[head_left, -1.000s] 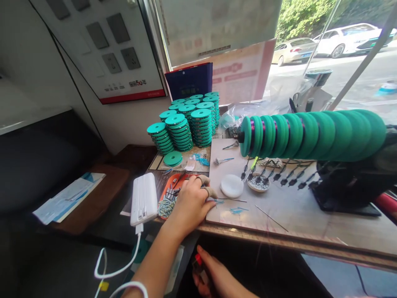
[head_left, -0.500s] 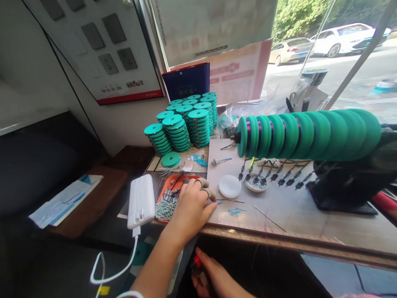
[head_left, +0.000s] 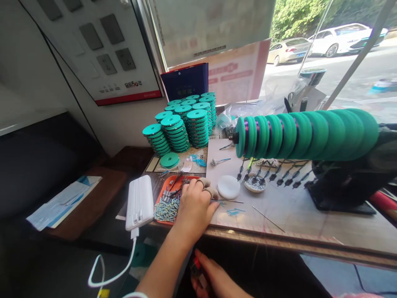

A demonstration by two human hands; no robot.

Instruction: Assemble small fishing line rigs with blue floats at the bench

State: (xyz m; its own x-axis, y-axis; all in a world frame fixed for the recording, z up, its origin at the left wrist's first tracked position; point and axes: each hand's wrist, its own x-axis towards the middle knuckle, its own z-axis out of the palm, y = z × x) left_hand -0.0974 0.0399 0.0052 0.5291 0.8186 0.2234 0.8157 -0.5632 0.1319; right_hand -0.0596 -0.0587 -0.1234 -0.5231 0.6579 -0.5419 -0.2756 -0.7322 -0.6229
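My left hand (head_left: 196, 210) rests at the bench's front edge, over the right side of an orange tray (head_left: 161, 188). Its fingers are curled, two of them in beige finger covers, with the thumb near them; whatever they pinch is hidden. A thin metal rod (head_left: 231, 201) lies right beside the fingertips. In the tray are many small bluish-yellow pieces (head_left: 166, 211) and a few metal parts. Below the bench edge, my right hand (head_left: 214, 275) is closed round a small dark object with a red end (head_left: 196, 262), mostly hidden by the fingers.
Stacks of green spools (head_left: 175, 130) stand behind the tray. Several green discs (head_left: 291, 134) sit on a machine shaft at right, weights hanging below. A white lid (head_left: 228, 187), a bowl of beads (head_left: 254, 183) and blue bits (head_left: 235, 212) lie nearby. A white power bank (head_left: 139, 203) is left.
My left hand has shifted slightly right and toward me at the tray's edge. My right hand stays almost where it was, still gripping the red-ended object. The view has moved a little.
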